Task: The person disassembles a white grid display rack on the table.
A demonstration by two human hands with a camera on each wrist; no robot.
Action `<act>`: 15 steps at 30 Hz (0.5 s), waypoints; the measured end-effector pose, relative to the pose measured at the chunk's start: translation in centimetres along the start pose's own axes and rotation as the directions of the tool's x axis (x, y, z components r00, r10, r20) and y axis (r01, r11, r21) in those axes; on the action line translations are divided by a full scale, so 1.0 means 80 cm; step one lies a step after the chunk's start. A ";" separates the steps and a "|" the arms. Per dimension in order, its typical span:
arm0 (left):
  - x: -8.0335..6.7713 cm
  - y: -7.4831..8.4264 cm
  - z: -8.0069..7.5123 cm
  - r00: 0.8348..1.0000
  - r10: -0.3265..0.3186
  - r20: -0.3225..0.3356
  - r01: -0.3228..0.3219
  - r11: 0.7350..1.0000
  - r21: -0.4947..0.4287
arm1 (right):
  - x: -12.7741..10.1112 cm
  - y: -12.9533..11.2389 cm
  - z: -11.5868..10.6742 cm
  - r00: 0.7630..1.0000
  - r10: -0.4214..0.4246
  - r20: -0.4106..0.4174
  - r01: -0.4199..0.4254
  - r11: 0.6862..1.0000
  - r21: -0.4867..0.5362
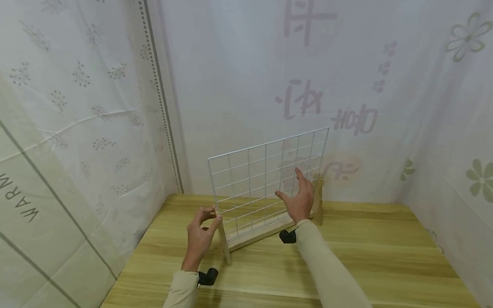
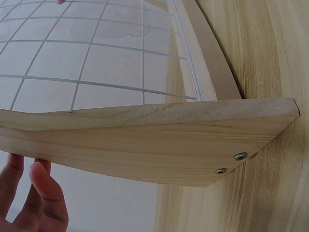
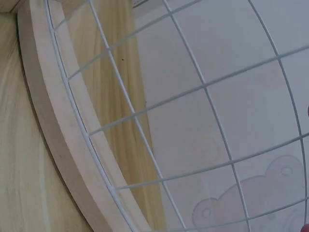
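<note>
A white wire grid [image 1: 265,160] stands upright in a wooden base, its lower edge along a light wooden bar [image 1: 263,231]. At the near left end is a wooden side panel [image 2: 145,140] with two metal screws low on its outer face. My left hand [image 1: 199,236] is beside this panel, its bent fingertips touching the panel's edge in the left wrist view. Before the grid's right part, my right hand [image 1: 300,202] hovers with thumb and fingers spread, holding nothing. A second side panel [image 1: 319,201] at the right end is partly hidden behind that hand.
The stand rests on a wood-grain table [image 1: 371,265]. Patterned fabric sheets hang behind it [image 1: 234,78] and at both sides, close to the table edges. Both wrists carry small black devices.
</note>
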State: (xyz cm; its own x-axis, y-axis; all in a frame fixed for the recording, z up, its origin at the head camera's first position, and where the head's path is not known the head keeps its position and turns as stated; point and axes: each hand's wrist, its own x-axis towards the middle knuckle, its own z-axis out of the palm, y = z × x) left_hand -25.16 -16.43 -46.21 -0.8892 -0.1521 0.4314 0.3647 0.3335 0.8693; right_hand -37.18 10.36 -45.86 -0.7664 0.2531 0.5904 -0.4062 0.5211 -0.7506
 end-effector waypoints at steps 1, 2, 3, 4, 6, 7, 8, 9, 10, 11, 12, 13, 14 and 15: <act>0.000 -0.001 0.000 1.000 -0.003 0.002 0.003 1.000 0.001 | 0.002 0.001 0.000 1.000 -0.005 0.010 0.005 1.000 -0.007; 0.000 -0.001 0.000 1.000 -0.005 0.003 0.005 1.000 -0.001 | 0.003 0.002 -0.001 1.000 -0.009 0.019 0.009 1.000 -0.013; -0.001 -0.001 -0.001 1.000 -0.006 0.005 0.006 1.000 0.000 | 0.004 0.003 -0.001 1.000 -0.014 0.028 0.014 1.000 -0.016; -0.001 -0.002 -0.001 1.000 -0.007 0.006 0.007 1.000 -0.001 | 0.006 0.004 -0.001 0.999 -0.016 0.034 0.017 1.000 -0.017; -0.001 -0.002 -0.001 1.000 -0.008 0.005 0.008 1.000 -0.005 | 0.008 0.006 -0.002 0.999 -0.015 0.048 0.016 1.000 -0.026; -0.001 -0.002 -0.001 1.000 -0.009 0.004 0.009 1.000 -0.007 | 0.008 0.006 -0.002 0.998 -0.014 0.054 0.016 1.000 -0.027; -0.001 -0.002 -0.001 1.000 -0.012 0.004 0.012 1.000 -0.006 | 0.009 0.007 -0.002 0.998 -0.013 0.061 0.015 1.000 -0.025; -0.001 -0.003 -0.001 1.000 -0.016 0.003 0.016 1.000 -0.004 | 0.010 0.008 -0.002 0.998 -0.010 0.068 0.012 1.000 -0.023; -0.001 -0.002 -0.001 1.000 -0.021 0.001 0.021 1.000 -0.001 | 0.010 0.008 -0.002 0.997 -0.008 0.073 0.009 1.000 -0.017; 0.000 -0.002 -0.001 1.000 -0.028 0.000 0.028 1.000 0.001 | 0.011 0.009 -0.002 0.997 -0.010 0.083 0.011 1.000 -0.008; 0.000 -0.002 -0.001 0.999 -0.033 0.000 0.033 0.999 0.004 | 0.011 0.009 -0.002 0.996 -0.011 0.090 0.011 1.000 0.002; 0.000 -0.002 -0.001 0.999 -0.037 -0.001 0.037 0.999 0.003 | 0.012 0.009 -0.002 0.995 -0.014 0.097 0.013 1.000 0.015; 0.000 -0.002 -0.001 0.999 -0.040 -0.002 0.040 0.999 0.004 | 0.012 0.009 -0.001 0.994 -0.014 0.106 0.012 1.000 0.020; 0.000 -0.001 -0.001 0.999 -0.042 -0.004 0.042 0.999 0.004 | 0.012 0.009 -0.001 0.994 -0.015 0.113 0.012 1.000 0.025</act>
State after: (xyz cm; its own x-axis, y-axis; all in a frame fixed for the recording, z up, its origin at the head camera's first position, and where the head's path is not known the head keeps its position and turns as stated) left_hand -25.18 -16.54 -46.27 -0.9026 -0.1696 0.3957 0.3261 0.3306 0.8856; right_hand -38.19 11.07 -45.81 -0.8114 0.1520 0.5643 -0.4279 0.5032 -0.7508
